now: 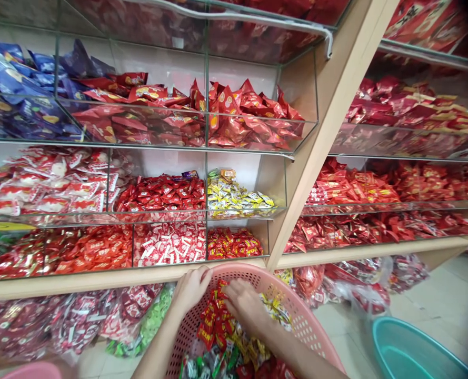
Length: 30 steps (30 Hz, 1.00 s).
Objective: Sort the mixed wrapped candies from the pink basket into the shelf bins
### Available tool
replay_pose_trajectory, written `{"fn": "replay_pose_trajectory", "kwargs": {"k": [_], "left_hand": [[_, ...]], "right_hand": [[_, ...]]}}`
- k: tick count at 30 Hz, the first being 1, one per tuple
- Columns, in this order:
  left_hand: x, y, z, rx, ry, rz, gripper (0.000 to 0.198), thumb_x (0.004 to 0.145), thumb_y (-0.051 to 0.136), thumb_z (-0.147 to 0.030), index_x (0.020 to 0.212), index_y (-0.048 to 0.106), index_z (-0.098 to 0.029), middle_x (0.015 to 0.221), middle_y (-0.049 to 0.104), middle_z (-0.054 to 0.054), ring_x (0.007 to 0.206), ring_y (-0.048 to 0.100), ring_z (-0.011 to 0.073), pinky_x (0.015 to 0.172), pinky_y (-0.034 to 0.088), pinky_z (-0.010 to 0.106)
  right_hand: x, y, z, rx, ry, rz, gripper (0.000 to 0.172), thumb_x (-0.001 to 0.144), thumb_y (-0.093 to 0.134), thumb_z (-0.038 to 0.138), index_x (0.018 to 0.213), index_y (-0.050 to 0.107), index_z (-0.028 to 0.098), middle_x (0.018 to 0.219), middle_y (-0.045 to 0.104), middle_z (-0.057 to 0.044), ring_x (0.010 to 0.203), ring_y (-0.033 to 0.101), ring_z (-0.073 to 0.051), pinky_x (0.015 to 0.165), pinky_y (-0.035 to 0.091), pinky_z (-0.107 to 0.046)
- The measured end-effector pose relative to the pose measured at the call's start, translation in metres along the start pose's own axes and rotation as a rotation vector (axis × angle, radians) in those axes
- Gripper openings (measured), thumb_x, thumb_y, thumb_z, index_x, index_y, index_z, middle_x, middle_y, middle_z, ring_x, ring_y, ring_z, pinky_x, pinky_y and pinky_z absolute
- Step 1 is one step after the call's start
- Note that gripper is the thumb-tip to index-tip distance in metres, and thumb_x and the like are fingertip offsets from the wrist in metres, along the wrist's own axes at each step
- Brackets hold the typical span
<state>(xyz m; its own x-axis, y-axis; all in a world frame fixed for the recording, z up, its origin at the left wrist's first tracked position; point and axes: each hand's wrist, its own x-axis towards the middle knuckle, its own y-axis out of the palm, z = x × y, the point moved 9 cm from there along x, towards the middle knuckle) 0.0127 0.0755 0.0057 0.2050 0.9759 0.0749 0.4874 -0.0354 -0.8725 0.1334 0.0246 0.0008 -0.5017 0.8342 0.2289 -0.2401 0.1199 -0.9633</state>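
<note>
Shop interior: tiered display shelving of pale wood and clear panels [328, 126], its compartments filled with wrapped sweets. The left hand [191, 288] is laid over the rim of a round, pink, perforated plastic basket [307, 326]; whether the rim is gripped cannot be told. The right hand [247, 302], fingers bent downward, is set inside, against small red-and-yellow wrapped sweets [208, 318]; whether any are held is hidden. Beside these, within the basket: yellow-and-white wrapped sweets [277, 310] and green-wrapped sweets [213, 363]. Beyond, under the shelving: filled clear plastic bags [79, 316]; at right, a teal plastic basin [415, 358] on pale floor tiles [450, 295]. Risks, as judged: sweets may be spilled if the basket is tipped by uneven pressure on its rim; kinds may be mixed by a careless sweep of the fingers.
</note>
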Motion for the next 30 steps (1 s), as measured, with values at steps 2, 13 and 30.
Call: {"fn": "replay_pose_trajectory", "kwargs": {"k": [2, 13, 30], "left_hand": [[0.0, 0.0, 0.0, 0.001, 0.0, -0.001, 0.039, 0.092, 0.03, -0.046, 0.092, 0.063, -0.025, 0.081, 0.068, 0.003, 0.08, 0.063, 0.0186, 0.065, 0.036, 0.023], [-0.001, -0.003, 0.0, 0.002, -0.006, -0.016, 0.039, 0.092, 0.031, -0.047, 0.095, 0.064, -0.027, 0.082, 0.069, 0.003, 0.081, 0.063, 0.0186, 0.065, 0.036, 0.023], [0.001, 0.0, 0.002, 0.01, 0.001, -0.017, 0.038, 0.091, 0.031, -0.047, 0.093, 0.063, -0.027, 0.082, 0.069, 0.003, 0.082, 0.064, 0.0189, 0.066, 0.036, 0.023]], "right_hand": [[0.001, 0.013, 0.035, -0.014, -0.156, 0.027, 0.011, 0.087, 0.048, 0.024, 0.092, 0.058, 0.021, 0.091, 0.06, -0.002, 0.089, 0.052, -0.019, 0.081, 0.043, -0.033], [0.007, 0.123, 0.096, -0.124, -0.143, 0.221, 0.02, 0.084, 0.049, 0.014, 0.092, 0.066, 0.007, 0.096, 0.062, -0.015, 0.097, 0.05, -0.025, 0.088, 0.04, -0.044], [0.005, 0.103, 0.075, -0.222, -0.228, 0.087, 0.015, 0.085, 0.052, 0.019, 0.085, 0.066, 0.013, 0.095, 0.061, -0.009, 0.095, 0.05, -0.022, 0.089, 0.04, -0.042]]}}
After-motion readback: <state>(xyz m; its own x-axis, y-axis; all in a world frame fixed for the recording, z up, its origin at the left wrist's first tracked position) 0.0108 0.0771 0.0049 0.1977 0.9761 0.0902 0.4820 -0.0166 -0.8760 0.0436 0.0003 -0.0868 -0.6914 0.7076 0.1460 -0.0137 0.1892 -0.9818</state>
